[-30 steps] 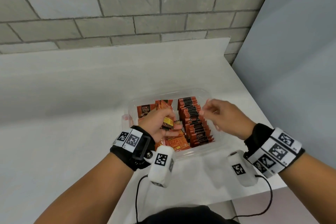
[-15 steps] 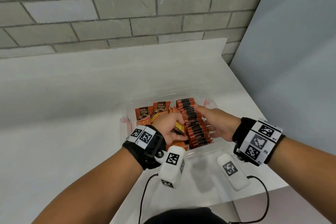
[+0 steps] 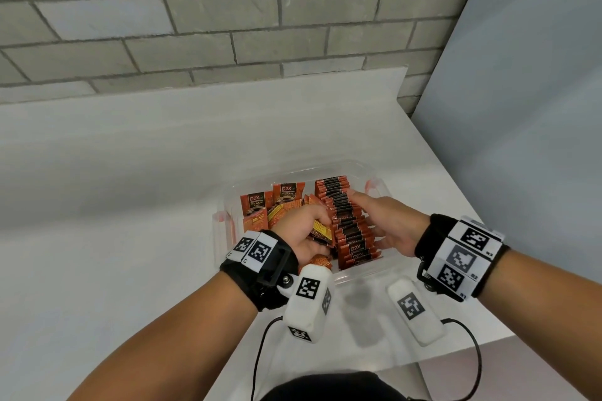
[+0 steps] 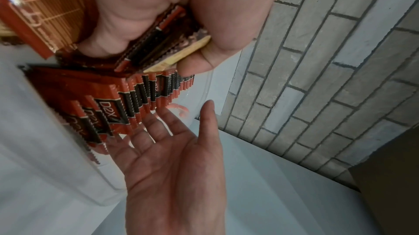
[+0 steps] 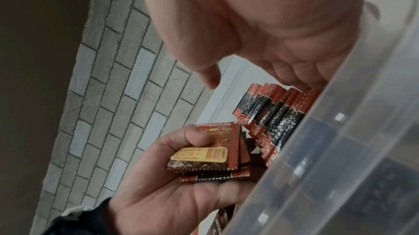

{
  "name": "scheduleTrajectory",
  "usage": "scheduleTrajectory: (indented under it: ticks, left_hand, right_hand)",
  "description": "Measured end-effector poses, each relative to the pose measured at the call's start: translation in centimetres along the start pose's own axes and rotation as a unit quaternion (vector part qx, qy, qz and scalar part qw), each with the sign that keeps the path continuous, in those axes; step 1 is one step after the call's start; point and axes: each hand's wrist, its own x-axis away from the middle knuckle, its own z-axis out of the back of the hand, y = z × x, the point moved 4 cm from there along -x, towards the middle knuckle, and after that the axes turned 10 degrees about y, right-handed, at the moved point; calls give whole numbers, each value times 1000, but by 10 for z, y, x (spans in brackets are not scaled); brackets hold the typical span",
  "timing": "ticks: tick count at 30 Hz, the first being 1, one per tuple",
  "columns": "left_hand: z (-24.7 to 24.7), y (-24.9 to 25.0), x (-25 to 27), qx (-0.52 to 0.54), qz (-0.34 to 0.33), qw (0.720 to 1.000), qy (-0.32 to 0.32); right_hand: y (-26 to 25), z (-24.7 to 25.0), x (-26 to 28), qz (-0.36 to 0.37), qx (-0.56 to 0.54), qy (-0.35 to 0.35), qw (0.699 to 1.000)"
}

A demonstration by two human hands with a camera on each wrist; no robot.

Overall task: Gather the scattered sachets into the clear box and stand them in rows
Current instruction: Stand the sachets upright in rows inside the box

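While I'm watching from the head cam, both hands sit down in the clear box (image 3: 228, 231), which rests on the white counter (image 3: 130, 205) near its front right corner. My left hand (image 3: 301, 231) is curled around a small stack of sachets (image 3: 321, 231), thumb on top and fingers underneath, but from up there you mostly see knuckles. The right wrist cam tells it way better: the stack (image 5: 217, 151) is fanned a bit, thumb pressing the top sachet's yellow label, fingers cupped below. The left wrist cam only catches the serrated edges of that stack (image 4: 158, 42) squeezed between palm and thumb. My right hand (image 3: 387, 225) has its fingers straight and relaxed, holding nothing; the left wrist cam shows the open palm (image 4: 172, 158) with fingertips (image 4: 163, 113) touching the side of the standing row (image 4: 136, 99), thumb sticking up apart from it. That row (image 3: 345, 221) of upright sachets runs front to back, right between the two hands' fingers. Beyond the left fingers, a few loose sachets (image 3: 270, 205) lean or lie at mixed angles, something neither wrist cam really shows. The right wrist cam also has the box wall (image 5: 340, 149) blurry right up close, with the row's tops (image 5: 272, 113) poking just under the right fingertips.
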Motion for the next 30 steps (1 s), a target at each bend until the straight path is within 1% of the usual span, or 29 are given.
scheduleTrajectory:
  ticks: [5,13,24,26,30]
  left_hand:
    - [0,-1,-1,-15,14,1000,7]
    - [2,1,-8,-13,7,1000,1]
    - [2,1,-13,12,5,999,-37]
    - [5,3,-14,23,5,999,-47]
    - [16,19,-20,45,-14,997,-60]
  right_hand:
    - [1,-2,-1,3,-1,0,1000]
    - [0,-2,0,3,-4,2,1000]
    - [0,-4,-1,3,-1,2,1000]
    - [-2,-3,0,2,-1,6,1000]
    - [-12,2,4,11,-7,30,999]
